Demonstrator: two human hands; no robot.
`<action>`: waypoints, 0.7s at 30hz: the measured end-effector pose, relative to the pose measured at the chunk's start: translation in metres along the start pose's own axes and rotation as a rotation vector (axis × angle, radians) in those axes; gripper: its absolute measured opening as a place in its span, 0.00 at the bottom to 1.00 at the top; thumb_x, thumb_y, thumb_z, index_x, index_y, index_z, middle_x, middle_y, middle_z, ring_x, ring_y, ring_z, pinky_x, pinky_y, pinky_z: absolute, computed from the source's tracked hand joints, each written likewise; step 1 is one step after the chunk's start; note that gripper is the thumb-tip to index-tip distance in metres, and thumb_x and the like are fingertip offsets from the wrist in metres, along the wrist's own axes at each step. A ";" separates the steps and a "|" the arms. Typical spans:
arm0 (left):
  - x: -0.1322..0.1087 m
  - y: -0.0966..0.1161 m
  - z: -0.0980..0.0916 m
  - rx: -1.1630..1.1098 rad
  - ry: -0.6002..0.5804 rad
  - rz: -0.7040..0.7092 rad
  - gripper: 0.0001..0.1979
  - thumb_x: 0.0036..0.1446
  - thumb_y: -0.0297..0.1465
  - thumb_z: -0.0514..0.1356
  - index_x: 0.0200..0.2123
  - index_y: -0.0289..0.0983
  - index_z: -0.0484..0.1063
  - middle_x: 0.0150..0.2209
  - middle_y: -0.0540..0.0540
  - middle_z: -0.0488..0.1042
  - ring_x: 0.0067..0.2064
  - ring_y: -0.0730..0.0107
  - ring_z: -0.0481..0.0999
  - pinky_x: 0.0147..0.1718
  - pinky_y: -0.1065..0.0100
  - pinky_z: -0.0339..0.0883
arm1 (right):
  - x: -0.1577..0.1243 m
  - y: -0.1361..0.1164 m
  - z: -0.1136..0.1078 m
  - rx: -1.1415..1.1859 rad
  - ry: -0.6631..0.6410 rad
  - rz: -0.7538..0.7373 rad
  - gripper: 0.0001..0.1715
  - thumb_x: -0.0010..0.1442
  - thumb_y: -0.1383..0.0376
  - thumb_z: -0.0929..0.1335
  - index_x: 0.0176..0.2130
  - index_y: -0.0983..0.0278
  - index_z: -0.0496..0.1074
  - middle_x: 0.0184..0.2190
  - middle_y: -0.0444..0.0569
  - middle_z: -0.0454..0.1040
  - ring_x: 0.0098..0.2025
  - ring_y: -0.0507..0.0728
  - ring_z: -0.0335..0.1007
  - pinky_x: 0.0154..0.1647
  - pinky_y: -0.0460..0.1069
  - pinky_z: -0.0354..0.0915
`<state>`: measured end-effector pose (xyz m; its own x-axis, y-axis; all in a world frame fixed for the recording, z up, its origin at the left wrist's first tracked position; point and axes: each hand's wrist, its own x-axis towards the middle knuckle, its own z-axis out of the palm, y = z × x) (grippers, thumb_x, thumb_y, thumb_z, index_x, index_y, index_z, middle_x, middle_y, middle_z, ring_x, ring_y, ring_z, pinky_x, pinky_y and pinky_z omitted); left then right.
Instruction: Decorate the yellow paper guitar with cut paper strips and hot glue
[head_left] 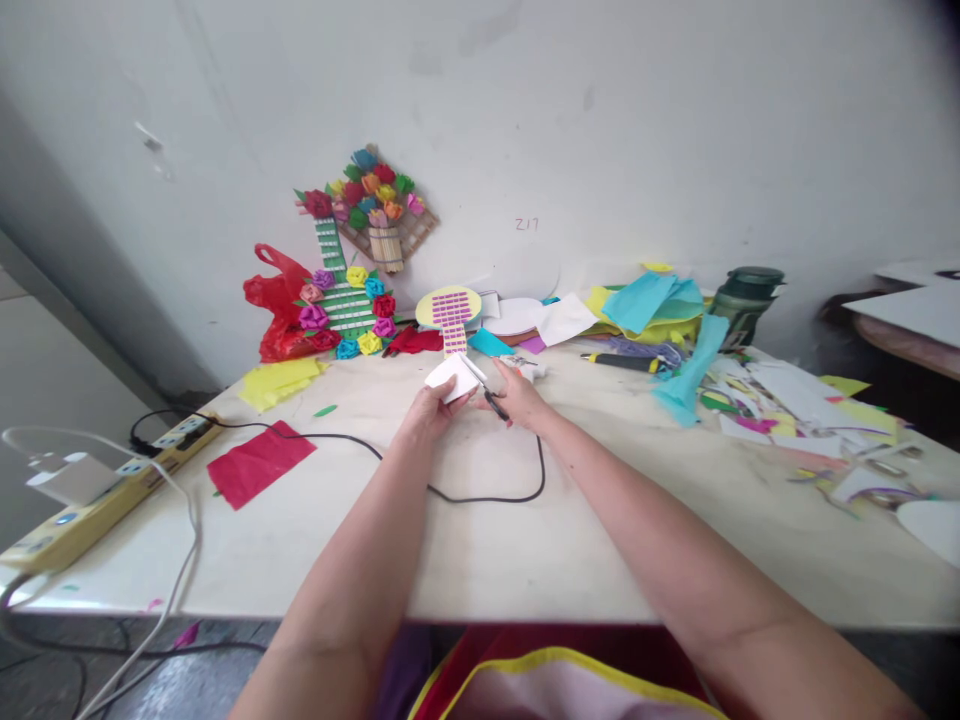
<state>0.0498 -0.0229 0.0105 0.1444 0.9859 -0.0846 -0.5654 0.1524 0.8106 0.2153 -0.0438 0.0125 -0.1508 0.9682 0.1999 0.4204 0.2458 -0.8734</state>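
My left hand (433,410) pinches a small piece of white paper (450,378) above the middle of the table. In my right hand (521,398) is a pair of scissors (493,402) with dark handles, its blades reaching up and left to the paper's right edge. Whether the blades are apart cannot be made out. Just beyond the paper stands a yellow, guitar-shaped paper craft (450,310) with purple and white strips. Behind my right hand, a small white object (529,368) is partly hidden.
A black cord (487,498) loops across the table below my hands to a power strip (169,455) at left. Red crepe paper (261,463) lies left. A flower-trimmed green craft (349,305) leans on the wall. A dark bottle (746,305) and paper scraps (795,410) are at right.
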 end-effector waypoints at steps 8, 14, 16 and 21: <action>0.000 -0.004 0.000 0.013 -0.052 0.005 0.21 0.49 0.21 0.59 0.48 0.30 0.66 0.36 0.40 0.76 0.30 0.67 0.77 0.24 0.73 0.73 | -0.004 -0.003 -0.003 -0.012 0.009 0.039 0.52 0.48 0.58 0.71 0.63 0.63 0.44 0.20 0.40 0.69 0.17 0.49 0.62 0.19 0.45 0.63; -0.004 -0.006 0.005 0.013 -0.083 -0.011 0.17 0.48 0.20 0.60 0.43 0.30 0.68 0.33 0.43 0.75 0.29 0.69 0.76 0.22 0.73 0.73 | -0.010 -0.013 -0.005 -0.088 -0.018 0.115 0.52 0.50 0.54 0.69 0.64 0.62 0.41 0.25 0.42 0.72 0.21 0.51 0.66 0.25 0.46 0.66; -0.005 -0.005 0.006 0.011 -0.082 -0.009 0.15 0.48 0.20 0.60 0.42 0.30 0.68 0.32 0.44 0.75 0.29 0.69 0.76 0.22 0.73 0.73 | -0.011 -0.015 -0.005 -0.093 -0.012 0.123 0.52 0.50 0.54 0.69 0.64 0.62 0.41 0.26 0.42 0.72 0.21 0.50 0.66 0.26 0.47 0.66; -0.004 -0.004 0.005 0.005 -0.069 -0.014 0.14 0.47 0.20 0.60 0.41 0.31 0.69 0.33 0.44 0.75 0.29 0.69 0.76 0.22 0.73 0.73 | -0.009 -0.012 -0.004 -0.055 0.021 0.087 0.49 0.49 0.57 0.70 0.63 0.63 0.46 0.22 0.41 0.70 0.19 0.50 0.64 0.23 0.46 0.66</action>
<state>0.0557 -0.0277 0.0102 0.2081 0.9765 -0.0564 -0.5587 0.1660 0.8126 0.2154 -0.0553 0.0233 -0.0932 0.9866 0.1337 0.4795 0.1621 -0.8624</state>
